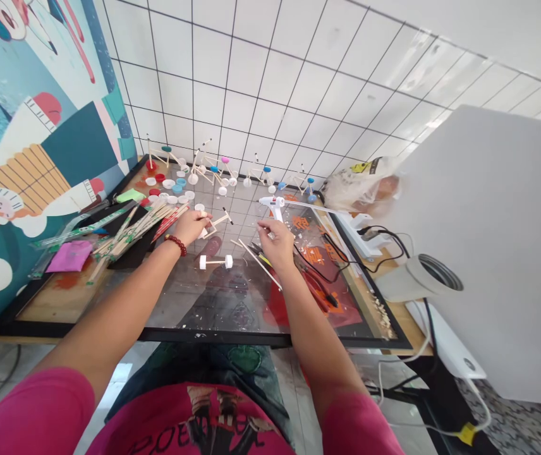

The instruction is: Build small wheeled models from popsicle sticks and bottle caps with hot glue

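My left hand [192, 226] pinches a small model made of wooden sticks [218, 222], with a black-tipped crossbar at its far end. My right hand [276, 243] hovers to the right of it, thumb and fingers drawn together; whether anything small is between them cannot be made out. Just beyond that hand lies a white glue gun [273, 203]. A stick with a white wheel-like cap on each end [216, 261] rests on the glass tabletop between my arms. Loose wooden sticks [260, 265] lie beside my right hand, next to a partly hidden pair of pliers [315, 287].
Several finished stick models [218, 169] line the back edge, with bottle caps [169, 184] in front. Bundled chopsticks [128, 240] and a pink packet [70, 256] lie left. A black cable [341, 278], plastic bag [363, 186] and grey-white cylinder [413, 278] occupy the right.
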`<state>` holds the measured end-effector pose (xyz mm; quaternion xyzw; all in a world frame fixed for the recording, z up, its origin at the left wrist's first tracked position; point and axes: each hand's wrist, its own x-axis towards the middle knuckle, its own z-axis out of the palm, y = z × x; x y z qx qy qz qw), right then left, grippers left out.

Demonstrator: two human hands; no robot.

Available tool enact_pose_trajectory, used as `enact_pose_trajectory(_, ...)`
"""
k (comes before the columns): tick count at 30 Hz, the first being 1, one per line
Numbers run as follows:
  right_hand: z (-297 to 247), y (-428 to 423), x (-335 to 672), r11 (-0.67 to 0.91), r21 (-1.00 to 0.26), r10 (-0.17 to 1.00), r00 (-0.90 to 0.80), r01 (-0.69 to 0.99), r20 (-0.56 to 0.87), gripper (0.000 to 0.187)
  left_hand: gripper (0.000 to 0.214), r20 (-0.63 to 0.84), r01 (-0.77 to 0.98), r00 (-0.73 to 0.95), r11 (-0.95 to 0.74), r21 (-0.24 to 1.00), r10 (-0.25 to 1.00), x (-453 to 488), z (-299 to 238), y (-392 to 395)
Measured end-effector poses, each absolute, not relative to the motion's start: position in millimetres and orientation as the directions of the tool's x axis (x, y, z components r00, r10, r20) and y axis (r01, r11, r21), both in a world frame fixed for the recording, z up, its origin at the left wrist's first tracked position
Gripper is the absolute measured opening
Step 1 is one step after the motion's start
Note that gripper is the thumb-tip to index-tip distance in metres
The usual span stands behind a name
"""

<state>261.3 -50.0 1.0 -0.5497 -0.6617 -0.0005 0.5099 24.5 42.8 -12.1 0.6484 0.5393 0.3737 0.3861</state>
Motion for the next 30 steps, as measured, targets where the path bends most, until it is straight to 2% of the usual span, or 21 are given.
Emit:
enact_pose_trajectory(4,-2,-49,261,0.409,-0.536,0.719,0.1,0.739,0.687,0.016,0.023,0.121,0.577,0.167,-0.197,0.793,0.979,25,-6,39)
enact_pose_trajectory(7,-2,-48,262,0.399,-0.533,0.727,0.097,0.747,0.68,0.017,0.026,0.117,0.653,0.155,-0.191,0.733,0.981,25,-4,37)
enact_pose_trajectory(11,-2,-49,262,0.39,-0.535,0.733,0.099,0.749,0.673,0.017,0.033,0.149,0.669,0.171,-0.226,0.708,0.974,24,-1,36)
enact_pose_trajectory(15,-1,-49,262,0.397,-0.537,0.724,0.105,0.744,0.682,0.017,0.051,0.173,0.69,0.225,-0.282,0.667,0.959,25,5,32)
enact_pose_trajectory(20,-1,-49,262,0.404,-0.529,0.711,0.108,0.746,0.695,0.017,0.07,0.219,0.801,0.331,-0.396,0.449,0.918,23,6,30)
enact_pose_trajectory(22,-2,-48,262,0.396,-0.527,0.714,0.109,0.752,0.692,0.016,0.07,0.197,0.826,0.358,-0.408,0.389,0.913,22,5,31)
enact_pose_trajectory(25,-2,-48,262,0.401,-0.521,0.71,0.104,0.753,0.697,0.016,0.057,0.171,0.837,0.35,-0.39,0.384,0.921,22,5,31)
enact_pose_trajectory(30,-2,-48,262,0.409,-0.524,0.705,0.105,0.747,0.701,0.016,0.048,0.262,0.771,0.269,-0.37,0.518,0.927,23,5,31)
